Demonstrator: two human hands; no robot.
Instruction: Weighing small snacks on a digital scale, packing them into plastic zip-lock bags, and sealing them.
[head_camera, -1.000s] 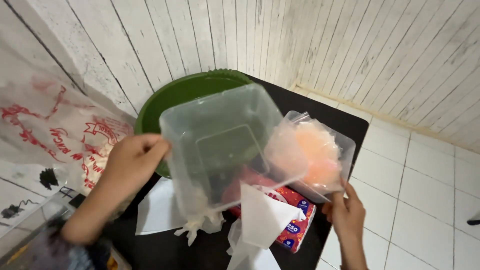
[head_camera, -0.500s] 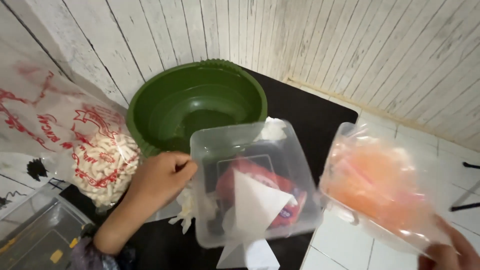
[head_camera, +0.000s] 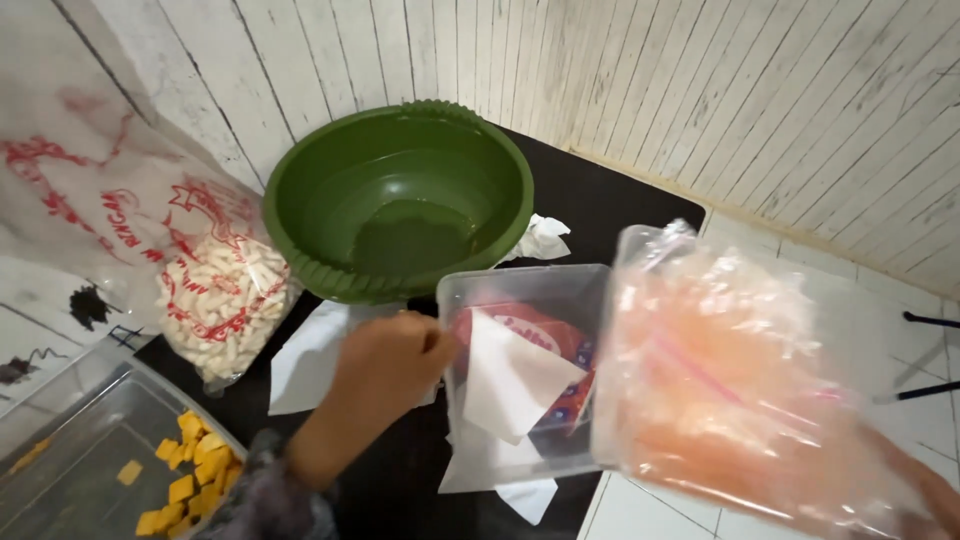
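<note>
My left hand (head_camera: 385, 365) grips the left rim of a clear plastic tub (head_camera: 520, 290) that rests on the black table (head_camera: 620, 205). Through the tub I see a red packet (head_camera: 520, 330) and a white tissue (head_camera: 505, 385). A clear plastic bag of pale orange crackers (head_camera: 730, 375) hangs at the right, over the tub's right side. My right hand (head_camera: 925, 495) holds that bag at the bottom right corner of the view, mostly hidden by it. A green basin (head_camera: 400, 190) stands empty behind the tub.
A clear bag with red print, holding white puffed pieces (head_camera: 215, 300), leans at the left. A clear bin with yellow cubes (head_camera: 120, 460) sits at the bottom left. White paper (head_camera: 310, 355) lies on the table. White plank wall behind, tiled floor at right.
The tub has come down from in front of the basin and now lies on the table. The cracker bag has swung out to the right and nearer the camera.
</note>
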